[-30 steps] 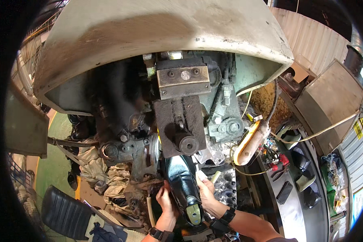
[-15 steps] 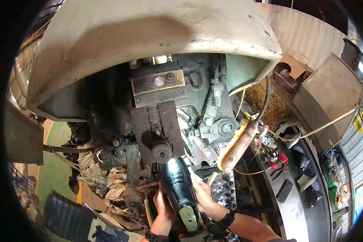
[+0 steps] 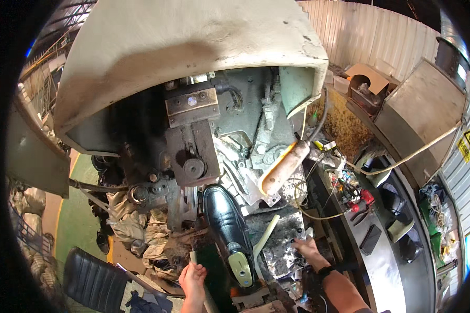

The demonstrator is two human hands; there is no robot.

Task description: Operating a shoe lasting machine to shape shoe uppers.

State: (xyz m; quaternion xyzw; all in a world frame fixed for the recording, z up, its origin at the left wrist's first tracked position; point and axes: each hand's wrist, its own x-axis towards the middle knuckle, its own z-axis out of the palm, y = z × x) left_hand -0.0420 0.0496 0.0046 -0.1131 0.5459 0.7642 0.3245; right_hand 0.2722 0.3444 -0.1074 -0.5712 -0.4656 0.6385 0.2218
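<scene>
Black-banded at the wrist, the right hand [image 3: 307, 249] reaches over the right edge of a worn grey metal plate [image 3: 281, 256]; whether its fingers press or grip anything I cannot tell. Well apart from it, the left hand [image 3: 192, 279] is loosely curled at a pale straight rod [image 3: 193, 257], its hold unclear. Between them, touched by neither, a glossy black leather shoe [image 3: 223, 216] fits over a pale green shoe last [image 3: 241, 268], its toe just below a dark, round-knobbed machine plate [image 3: 206, 148]. Crooked seating could, I judge, let the shoe slip or scuff; fingers too near could be pinched if the machinery moved. Overhead bulges a stained cream hood [image 3: 193, 41]. Rightward, a long grey metal bench [image 3: 387, 284] carries a flat black rectangular object [image 3: 370, 240]. Beyond are green floor [image 3: 73, 224] and pale corrugated wall [image 3: 371, 31].
</scene>
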